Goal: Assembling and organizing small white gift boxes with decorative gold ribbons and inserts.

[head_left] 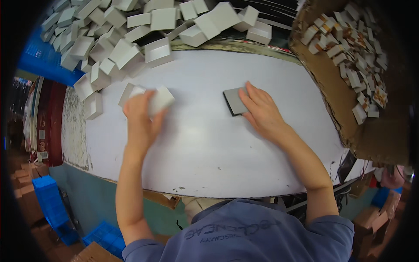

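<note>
At the left of the white tabletop, my left hand (142, 111) is closed on a small white cardboard box (162, 98), slightly smeared by motion. Another white box (125, 93) lies just behind that hand, partly covered by it. Over on the right, my right hand (265, 110) grips a grey square block (236, 101) with a black side. Its thumb and fingers lie along the block's right edge, and the block is on or just above the table. A wide gap separates the two hands.
Many white boxes (163, 18) are heaped along the far left edge, some spilling onto the white tabletop (205, 161). At the right stands a large brown carton (321, 83) full of small white boxes with orange marks. Blue crates (50, 196) sit low at the left.
</note>
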`<state>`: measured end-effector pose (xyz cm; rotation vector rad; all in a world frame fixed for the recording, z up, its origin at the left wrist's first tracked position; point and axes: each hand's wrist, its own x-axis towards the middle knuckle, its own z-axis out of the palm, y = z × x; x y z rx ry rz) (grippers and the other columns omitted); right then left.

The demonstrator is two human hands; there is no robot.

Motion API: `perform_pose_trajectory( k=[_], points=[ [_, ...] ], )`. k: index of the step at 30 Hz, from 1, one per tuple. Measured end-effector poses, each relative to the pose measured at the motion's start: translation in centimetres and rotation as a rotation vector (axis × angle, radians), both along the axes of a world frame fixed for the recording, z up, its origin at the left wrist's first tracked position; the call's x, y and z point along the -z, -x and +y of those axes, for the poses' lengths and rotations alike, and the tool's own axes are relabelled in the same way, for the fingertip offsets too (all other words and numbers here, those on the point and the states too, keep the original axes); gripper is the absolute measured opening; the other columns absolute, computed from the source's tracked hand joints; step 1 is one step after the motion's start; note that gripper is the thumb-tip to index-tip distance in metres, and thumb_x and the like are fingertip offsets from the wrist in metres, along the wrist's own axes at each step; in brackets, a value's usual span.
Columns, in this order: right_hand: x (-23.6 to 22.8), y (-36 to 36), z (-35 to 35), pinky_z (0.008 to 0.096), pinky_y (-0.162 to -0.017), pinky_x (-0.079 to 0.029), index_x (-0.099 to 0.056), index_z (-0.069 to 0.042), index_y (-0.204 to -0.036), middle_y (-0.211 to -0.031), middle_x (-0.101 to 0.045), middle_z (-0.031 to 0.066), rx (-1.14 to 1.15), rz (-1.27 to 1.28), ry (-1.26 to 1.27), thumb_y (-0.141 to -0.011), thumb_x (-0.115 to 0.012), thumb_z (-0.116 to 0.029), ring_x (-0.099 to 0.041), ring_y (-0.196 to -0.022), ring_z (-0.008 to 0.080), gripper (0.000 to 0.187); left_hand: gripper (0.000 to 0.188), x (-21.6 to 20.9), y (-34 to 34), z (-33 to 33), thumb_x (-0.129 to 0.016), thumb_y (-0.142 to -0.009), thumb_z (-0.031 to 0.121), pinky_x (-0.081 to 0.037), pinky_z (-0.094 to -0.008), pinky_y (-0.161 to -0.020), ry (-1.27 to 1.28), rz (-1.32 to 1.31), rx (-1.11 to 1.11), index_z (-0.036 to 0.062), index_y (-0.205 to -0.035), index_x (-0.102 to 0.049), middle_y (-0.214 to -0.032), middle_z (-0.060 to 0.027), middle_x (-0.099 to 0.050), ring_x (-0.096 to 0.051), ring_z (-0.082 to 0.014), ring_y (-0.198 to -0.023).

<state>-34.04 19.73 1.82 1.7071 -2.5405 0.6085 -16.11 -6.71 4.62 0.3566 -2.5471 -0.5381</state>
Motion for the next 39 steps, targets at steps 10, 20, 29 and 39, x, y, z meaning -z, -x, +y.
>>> perform_pose_trajectory(
  k=[10, 20, 29, 39],
  points=[
    [-3.6, -4.2, 0.8, 0.0321, -0.060, -0.039, -0.065, -0.009, -0.081, -0.078, -0.053, 0.0018, -0.167, 0.207, 0.417, -0.068, -0.062, -0.013, -0.051, -0.074, 0.0178, 0.013, 0.040, 2.5, 1.5, 9.4, -0.076, -0.064, 0.013, -0.034, -0.0478, -0.096, -0.165, -0.081, 0.537, 0.0022, -0.095, -0.055, -0.131, -0.0217, -0.035, -0.033, -0.0424, -0.121],
    [-2.1, -5.2, 3.7, 0.0369, -0.070, -0.046, -0.062, -0.011, -0.075, -0.084, -0.058, 0.0041, -0.422, -0.294, 0.042, -0.069, -0.061, -0.014, -0.057, -0.080, 0.0234, 0.007, 0.085, 6.2, 1.7, 12.6, -0.079, -0.065, 0.028, -0.028, -0.0500, -0.101, -0.315, 0.126, 0.723, 0.0039, -0.131, -0.031, -0.136, -0.0241, -0.032, -0.033, -0.0411, -0.122],
    [-10.3, 14.1, 23.5, 0.0413, -0.100, -0.033, -0.037, 0.003, -0.127, -0.130, -0.036, 0.0206, 1.016, 0.287, 0.836, -0.075, -0.066, -0.015, -0.038, -0.119, 0.0342, 0.063, 0.055, -1.3, 2.6, 13.1, -0.074, -0.065, 0.039, -0.021, -0.0554, -0.097, 0.281, -0.408, 0.762, 0.0176, -0.114, -0.061, -0.127, -0.0034, -0.052, -0.031, -0.0426, -0.123],
    [-15.5, 3.2, 32.2, 0.0371, -0.094, -0.035, -0.043, 0.001, -0.123, -0.123, -0.045, 0.0134, 0.997, 0.636, 0.936, -0.078, -0.069, -0.023, -0.042, -0.115, 0.0235, 0.057, 0.071, -17.1, 26.0, 12.4, -0.073, -0.072, 0.014, -0.033, -0.0374, -0.102, 0.195, 0.334, 0.687, -0.0024, -0.130, -0.037, -0.130, -0.0205, -0.043, -0.042, -0.0314, -0.122]
  ],
)
